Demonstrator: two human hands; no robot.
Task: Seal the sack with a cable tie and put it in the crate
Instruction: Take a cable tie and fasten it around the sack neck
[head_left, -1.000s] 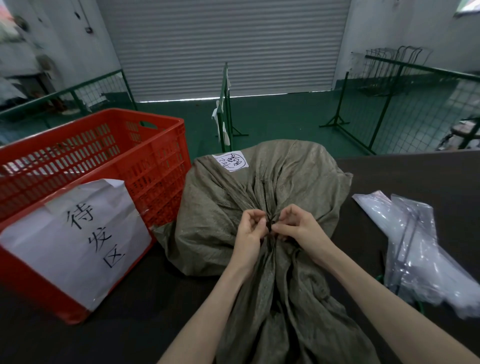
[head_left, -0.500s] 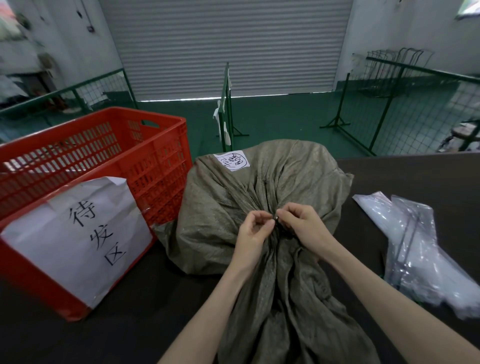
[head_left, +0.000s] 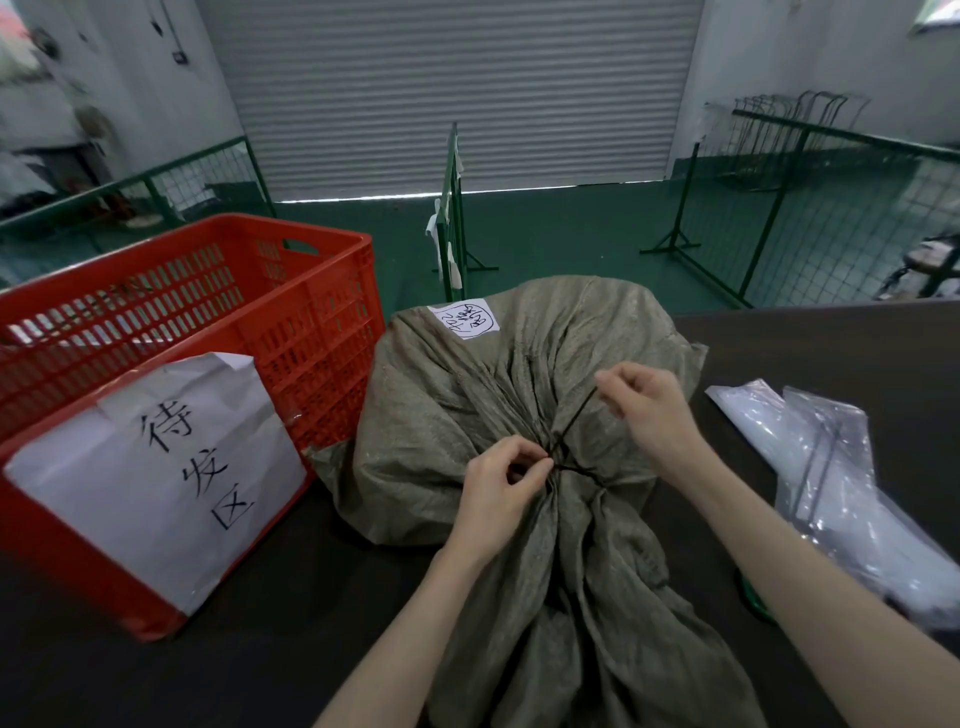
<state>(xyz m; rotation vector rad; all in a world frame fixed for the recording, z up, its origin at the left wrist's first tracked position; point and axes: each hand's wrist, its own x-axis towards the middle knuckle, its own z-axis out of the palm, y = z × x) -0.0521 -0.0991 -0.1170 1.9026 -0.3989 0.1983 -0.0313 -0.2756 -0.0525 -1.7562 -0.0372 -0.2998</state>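
An olive woven sack (head_left: 467, 410) lies on the dark table, its neck gathered toward me. A black cable tie (head_left: 571, 423) loops around that neck. My left hand (head_left: 501, 488) pinches the tie's head against the bunched cloth. My right hand (head_left: 647, 410) holds the tie's free tail, stretched up and to the right of the neck. A white label (head_left: 470, 319) with handwriting sticks on the sack's far side. The red slatted crate (head_left: 171, 322) stands left of the sack, touching it, with a white paper sign (head_left: 156, 467) on its front.
Clear plastic bags (head_left: 831, 467) holding more ties lie on the table at the right. A green ring (head_left: 756, 603) shows beside my right forearm. Green mesh fences (head_left: 810, 218) and a shut roller door (head_left: 447, 93) stand beyond the table.
My right hand has moved up and to the right, drawing the tie's tail out from the neck. My left hand stays pinched at the neck.
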